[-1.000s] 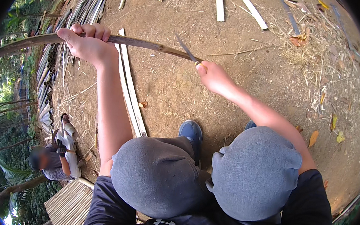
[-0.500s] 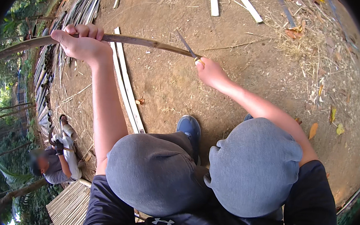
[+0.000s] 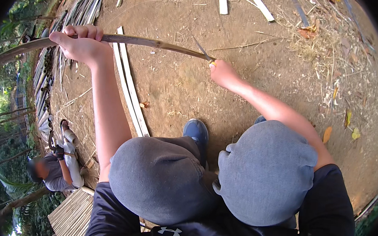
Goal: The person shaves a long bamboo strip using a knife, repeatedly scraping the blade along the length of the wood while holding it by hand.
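Note:
A long brown strip of split bamboo [image 3: 137, 41] runs across the upper part of the view, off to the far left. My left hand [image 3: 85, 49] is wrapped round it, thumb on the near side and fingers over the top. At the strip's right end, my right hand [image 3: 225, 74] is closed on a knife. The narrow dark blade of the knife [image 3: 201, 49] points up and left, crossing the strip close to its tip. A bit of yellow shows at my right fingers; the rest of the handle is hidden in the grip.
Two pale split bamboo lengths [image 3: 128, 81] lie on the dirt beside my left arm. Bamboo poles [image 3: 79, 11] are piled at the left. A person [image 3: 61, 169] sits low near a slatted bamboo surface [image 3: 70, 215]. Dry grass [image 3: 320, 53] and leaves litter the right.
My hands are slightly farther apart. The knife has slid a little to the right along the strip, towards its end, while my left hand and the strip shifted slightly left.

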Action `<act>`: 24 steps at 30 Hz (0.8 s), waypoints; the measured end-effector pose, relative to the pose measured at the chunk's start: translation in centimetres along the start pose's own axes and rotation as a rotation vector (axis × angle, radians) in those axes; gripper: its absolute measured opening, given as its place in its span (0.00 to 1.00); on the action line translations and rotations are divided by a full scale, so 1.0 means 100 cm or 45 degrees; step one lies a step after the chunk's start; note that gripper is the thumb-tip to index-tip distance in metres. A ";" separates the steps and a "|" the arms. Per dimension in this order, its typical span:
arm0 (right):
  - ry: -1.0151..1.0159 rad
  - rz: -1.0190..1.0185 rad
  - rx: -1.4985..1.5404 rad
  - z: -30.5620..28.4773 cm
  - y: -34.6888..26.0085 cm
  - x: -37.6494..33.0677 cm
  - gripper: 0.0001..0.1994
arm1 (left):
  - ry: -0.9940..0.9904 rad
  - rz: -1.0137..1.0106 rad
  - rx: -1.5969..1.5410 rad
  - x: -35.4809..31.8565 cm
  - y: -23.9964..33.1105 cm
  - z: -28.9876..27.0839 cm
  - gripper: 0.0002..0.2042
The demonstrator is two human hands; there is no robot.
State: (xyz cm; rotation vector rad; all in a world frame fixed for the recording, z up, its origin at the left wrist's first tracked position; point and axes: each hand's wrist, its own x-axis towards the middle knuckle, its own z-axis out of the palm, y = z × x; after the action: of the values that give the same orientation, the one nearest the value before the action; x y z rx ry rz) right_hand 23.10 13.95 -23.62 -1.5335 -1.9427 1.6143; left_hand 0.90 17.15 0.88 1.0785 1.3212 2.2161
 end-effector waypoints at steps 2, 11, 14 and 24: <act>0.020 -0.009 0.016 0.001 0.001 0.000 0.14 | -0.069 0.004 -0.036 -0.001 0.001 0.001 0.26; 0.087 -0.070 0.080 0.007 0.001 -0.001 0.14 | -0.126 -0.005 -0.052 0.006 -0.001 -0.007 0.27; 0.082 -0.201 0.130 0.016 -0.005 -0.016 0.16 | -0.134 -0.001 -0.039 0.000 -0.001 -0.006 0.27; 0.169 -0.062 0.087 0.017 0.035 0.011 0.15 | -0.109 0.024 -0.007 0.003 -0.004 0.007 0.27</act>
State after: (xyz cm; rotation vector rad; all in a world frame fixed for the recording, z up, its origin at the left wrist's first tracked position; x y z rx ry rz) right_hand 23.39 13.33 -27.60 -1.5140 -1.8220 1.5027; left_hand 1.25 17.98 0.85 1.1745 1.2733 2.1601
